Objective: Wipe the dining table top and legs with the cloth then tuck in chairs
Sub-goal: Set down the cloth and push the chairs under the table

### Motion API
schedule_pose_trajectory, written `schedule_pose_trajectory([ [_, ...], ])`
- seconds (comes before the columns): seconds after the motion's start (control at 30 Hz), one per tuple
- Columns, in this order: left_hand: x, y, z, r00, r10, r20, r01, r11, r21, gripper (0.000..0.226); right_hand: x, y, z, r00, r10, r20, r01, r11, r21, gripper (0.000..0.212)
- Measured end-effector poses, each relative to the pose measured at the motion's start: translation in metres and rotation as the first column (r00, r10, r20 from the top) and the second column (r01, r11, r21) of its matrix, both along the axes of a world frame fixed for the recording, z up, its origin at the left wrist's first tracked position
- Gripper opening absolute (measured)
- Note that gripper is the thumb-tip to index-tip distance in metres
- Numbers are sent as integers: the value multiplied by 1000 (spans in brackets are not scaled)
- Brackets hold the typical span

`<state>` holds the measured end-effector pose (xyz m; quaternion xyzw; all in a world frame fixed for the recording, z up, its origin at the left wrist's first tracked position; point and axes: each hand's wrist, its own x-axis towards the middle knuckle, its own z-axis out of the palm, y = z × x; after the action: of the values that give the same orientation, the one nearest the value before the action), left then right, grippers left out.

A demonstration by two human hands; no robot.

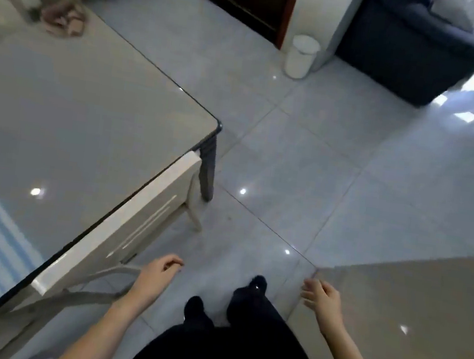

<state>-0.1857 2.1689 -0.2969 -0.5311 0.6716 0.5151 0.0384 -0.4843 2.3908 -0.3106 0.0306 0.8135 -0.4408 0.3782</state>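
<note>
Cloth (63, 19) blurred, table (88, 119) cut off left

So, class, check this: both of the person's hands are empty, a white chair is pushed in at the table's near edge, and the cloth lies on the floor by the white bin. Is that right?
Not quite. The head view shows the cloth lying on the table top at its far corner, not on the floor by the white bin. The rest holds: the left hand and right hand are empty, and the white chair is pushed in at the near edge.
</note>
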Motion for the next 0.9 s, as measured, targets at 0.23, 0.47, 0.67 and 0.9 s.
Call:
schedule_pose_trajectory([
  [0.23, -118, -35, -28, 954, 299, -35, -286, 936, 205, 25, -88, 29, -40, 995, -75, 69, 65, 988, 140, 16],
  [0.47, -185, -27, -29, 857, 513, 50, -515, 846, 141, 20, -194, -15, -31, 1000, -7, -15, 9, 994, 108, 23],
  [0.67, -232, -54, -25, 844, 528, 98, -537, 832, 137, 20, -272, -88, -38, 993, 112, 24, -113, 992, 55, 19],
  [0.9, -329, -136, -40, 819, 567, 84, -573, 804, 158, 21, -372, -170, -57, 986, 162, 28, -164, 983, 82, 19],
])
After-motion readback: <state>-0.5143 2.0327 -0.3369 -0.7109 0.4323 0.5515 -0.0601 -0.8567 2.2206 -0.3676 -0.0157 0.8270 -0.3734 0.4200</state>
